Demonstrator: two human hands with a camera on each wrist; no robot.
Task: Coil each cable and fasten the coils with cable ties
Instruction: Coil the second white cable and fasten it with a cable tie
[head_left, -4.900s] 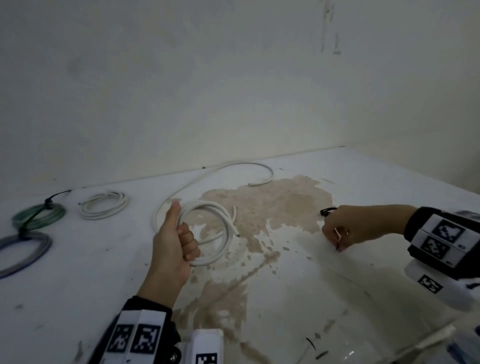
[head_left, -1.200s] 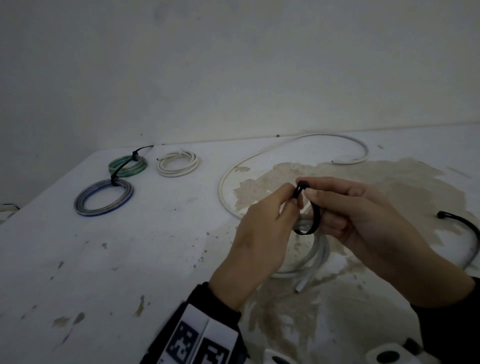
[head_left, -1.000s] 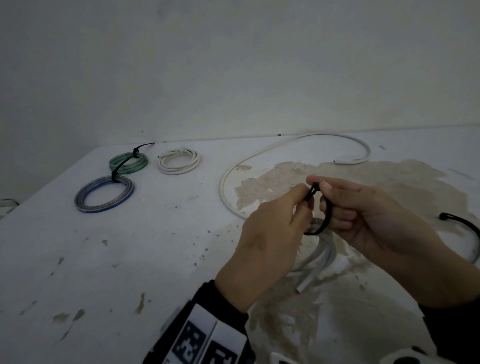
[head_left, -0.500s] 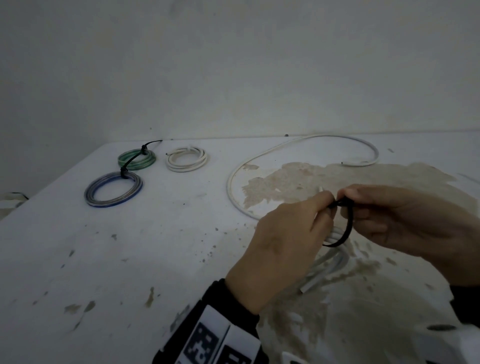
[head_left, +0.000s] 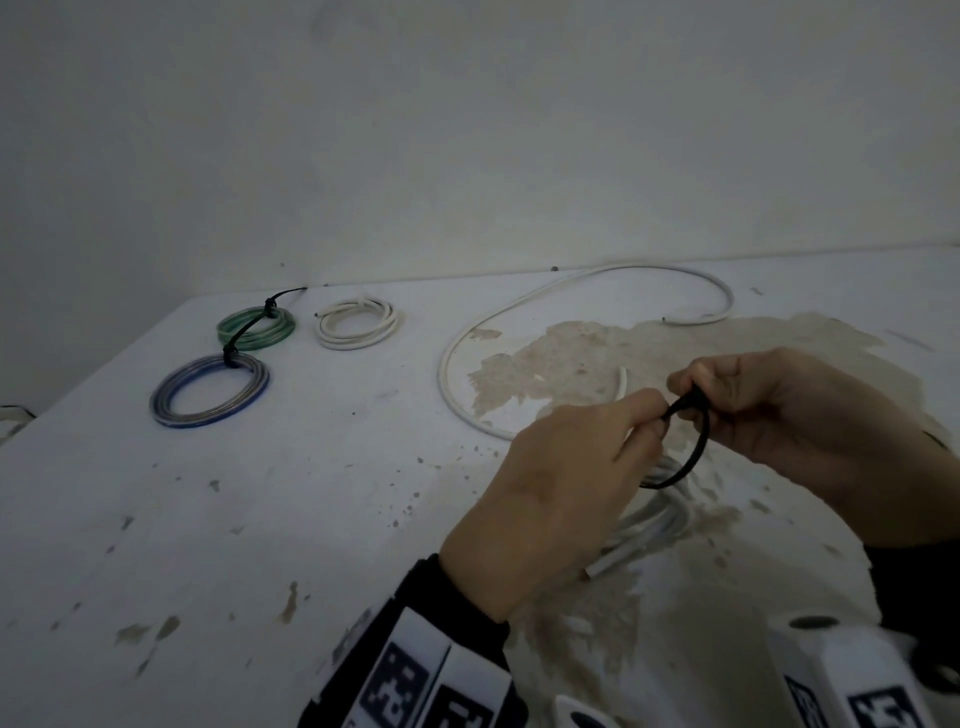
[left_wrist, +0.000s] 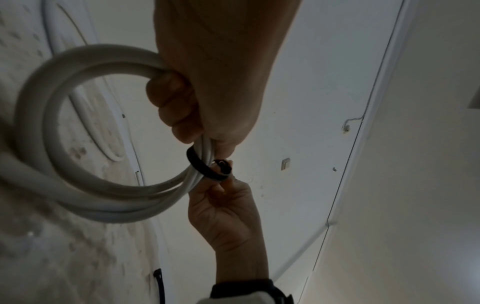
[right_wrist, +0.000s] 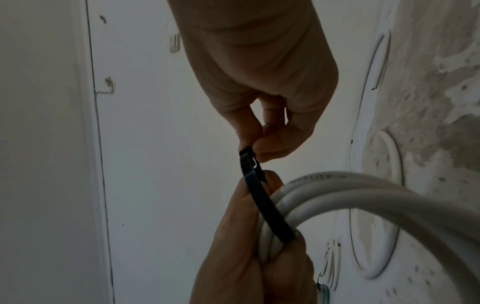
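Observation:
My left hand (head_left: 647, 423) grips a coil of thick white cable (head_left: 654, 519) just above the stained table; the left wrist view shows its fingers (left_wrist: 179, 115) curled round the coil (left_wrist: 36, 127). A black cable tie (head_left: 698, 447) is looped round the strands (right_wrist: 270, 216). My right hand (head_left: 693, 387) pinches the tie's head (right_wrist: 248, 157) between thumb and finger, right of the left hand. The left thumb and forefinger also touch the tie's other end. The hands hide much of the coil in the head view.
A long loose white cable (head_left: 519, 322) curves across the table's back. At the far left lie a green coil (head_left: 256, 327), a blue coil (head_left: 209, 391), both with black ties, and a small white coil (head_left: 357, 323). Another black tie (left_wrist: 158, 288) lies on the table.
Earlier my right hand was at a tie on the table while the left held the coil alone. Now the tie loops round the coil, and both hands have drifted slightly right.

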